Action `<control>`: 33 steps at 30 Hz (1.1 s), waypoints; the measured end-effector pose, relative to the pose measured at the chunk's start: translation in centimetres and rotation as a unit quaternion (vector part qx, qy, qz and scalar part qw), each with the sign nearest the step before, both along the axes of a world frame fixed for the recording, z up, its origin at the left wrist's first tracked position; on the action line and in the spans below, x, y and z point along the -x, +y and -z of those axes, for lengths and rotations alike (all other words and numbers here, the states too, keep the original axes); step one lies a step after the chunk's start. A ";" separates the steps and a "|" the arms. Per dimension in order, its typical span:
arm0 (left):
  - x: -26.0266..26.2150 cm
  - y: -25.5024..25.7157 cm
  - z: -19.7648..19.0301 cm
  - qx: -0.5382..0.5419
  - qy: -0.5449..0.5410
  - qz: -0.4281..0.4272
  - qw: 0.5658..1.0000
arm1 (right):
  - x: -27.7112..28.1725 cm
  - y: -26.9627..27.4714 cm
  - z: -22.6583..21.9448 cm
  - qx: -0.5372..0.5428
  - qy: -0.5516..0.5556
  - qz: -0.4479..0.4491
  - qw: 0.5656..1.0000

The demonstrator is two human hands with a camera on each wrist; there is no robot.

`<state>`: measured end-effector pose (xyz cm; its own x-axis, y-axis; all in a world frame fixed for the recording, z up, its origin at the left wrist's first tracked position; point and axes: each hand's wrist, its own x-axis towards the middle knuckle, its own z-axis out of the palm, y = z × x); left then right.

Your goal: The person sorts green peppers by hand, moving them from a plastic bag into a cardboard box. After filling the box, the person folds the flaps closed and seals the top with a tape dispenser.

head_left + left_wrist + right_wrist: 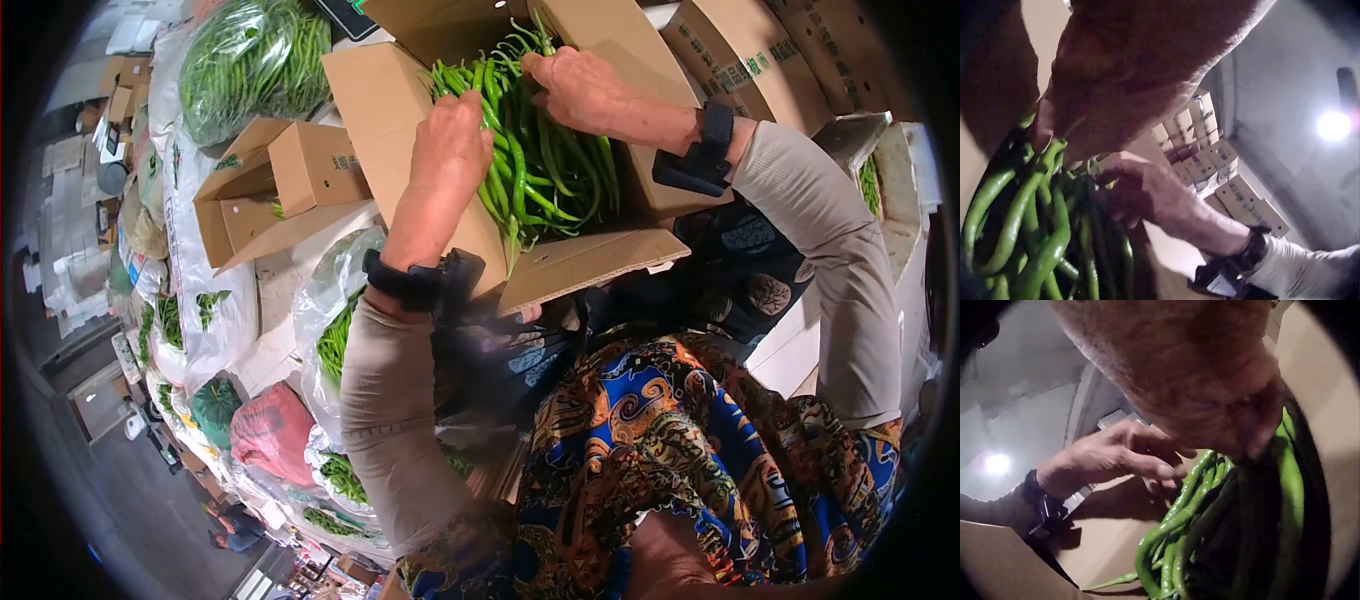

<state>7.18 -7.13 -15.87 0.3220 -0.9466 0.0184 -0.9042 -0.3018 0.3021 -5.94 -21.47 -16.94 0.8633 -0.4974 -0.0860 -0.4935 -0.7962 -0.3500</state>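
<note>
Long green chili peppers [525,165] fill an open cardboard box [375,95] in front of me. My left hand [447,150] is over the box's left side, its curled fingers at the stem ends of some peppers. In the left wrist view its thumb tip and fingers pinch chili peppers [1019,215] near their stems. My right hand [590,92] is at the far right of the pile, fingers bent round pepper stems. The right wrist view shows it above dark, shadowed peppers, with the left hand [1119,456] opposite, beside shiny curved ones. Palms hide some of the stems.
A clear bag of green peppers [250,70] lies at the upper left, above a smaller open carton [300,185]. Another plastic bag [335,330] sits near my left forearm, with a red sack [272,432] beyond. Printed cartons [750,65] stand at the right.
</note>
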 end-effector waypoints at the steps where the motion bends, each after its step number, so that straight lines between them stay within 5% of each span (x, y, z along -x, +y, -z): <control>1: -0.4 0.0 -0.6 -0.016 0.042 -0.001 0.999 | -0.1 -0.1 0.2 0.027 -0.008 -0.007 1.000; 4: -1.9 0.5 -4.6 -0.026 0.111 -0.029 0.993 | -0.3 -0.5 0.4 0.035 0.011 -0.046 0.998; 6: -2.6 1.7 -8.7 -0.001 0.297 -0.135 0.945 | -0.6 -0.9 1.2 0.032 0.015 -0.047 0.998; 7: -3.3 2.8 -10.0 0.051 0.337 -0.119 0.933 | -0.8 -1.1 1.6 0.027 0.020 -0.047 0.998; 10: -4.7 8.4 -13.8 0.140 0.445 -0.130 0.875 | -0.3 -1.5 1.1 0.012 -0.064 -0.130 0.989; 11: -5.2 11.0 -14.7 0.145 0.452 -0.141 0.869 | -0.4 -1.7 -0.5 -0.073 0.035 -0.098 0.992; 12: -5.9 13.9 -15.0 0.150 0.441 -0.164 0.870 | -0.4 -2.7 0.5 -0.051 -0.020 -0.143 0.988; 13: -6.6 17.3 -14.8 0.138 0.445 -0.200 0.862 | -0.7 -2.8 -0.3 -0.056 0.015 -0.136 0.989; 15: -7.0 23.9 -13.4 0.110 0.440 -0.287 0.844 | 0.1 -2.4 -3.6 -0.299 0.065 -0.082 0.949; 18: -5.7 33.3 -8.0 0.072 0.468 -0.373 0.798 | 0.6 -2.8 -5.4 -0.334 0.049 -0.102 0.936; 19: -5.7 37.2 -4.5 0.148 0.559 -0.398 0.712 | 0.8 -2.8 -5.9 -0.340 0.024 -0.113 0.933; 20: -4.8 40.4 -1.6 -0.014 0.195 -0.344 0.919 | 0.9 -2.9 -6.2 -0.345 0.000 -0.124 0.930; 21: -2.7 41.3 0.9 -0.027 -0.001 -0.394 0.919 | 0.8 -3.0 -6.3 -0.344 0.004 -0.134 0.929; 22: -0.6 40.8 1.0 -0.043 -0.006 -0.389 0.920 | 0.6 -3.0 -6.4 -0.334 0.016 -0.129 0.934; 23: 0.5 43.1 5.2 0.010 0.017 -0.323 0.946 | 0.3 -3.0 -6.5 -0.322 0.026 -0.123 0.938; 24: 2.6 40.3 3.4 -0.155 0.220 -0.397 0.877 | 0.1 -3.1 -6.6 -0.318 0.025 -0.131 0.939; 25: 4.8 40.4 5.9 -0.051 0.218 -0.247 0.943 | 0.1 -3.1 -6.6 -0.316 0.035 -0.130 0.939; 26: 7.3 40.8 9.4 -0.183 0.075 -0.143 0.970 | 0.0 -2.9 -6.6 -0.316 0.046 -0.129 0.939; 27: 9.4 41.6 11.5 -0.049 0.357 -0.151 0.921 | -0.2 -2.7 -6.7 -0.312 0.065 -0.117 0.941; 30: 15.0 36.0 10.7 0.006 0.369 -0.263 0.891 | -0.7 -1.8 -7.1 -0.307 0.090 -0.122 0.940; 32: 15.6 35.5 11.4 0.046 0.079 -0.125 0.988 | -0.6 -1.5 -7.2 -0.318 0.095 -0.130 0.934; 33: 15.8 35.6 11.6 -0.019 0.159 -0.208 0.965 | -0.6 -1.2 -7.1 -0.324 0.099 -0.120 0.933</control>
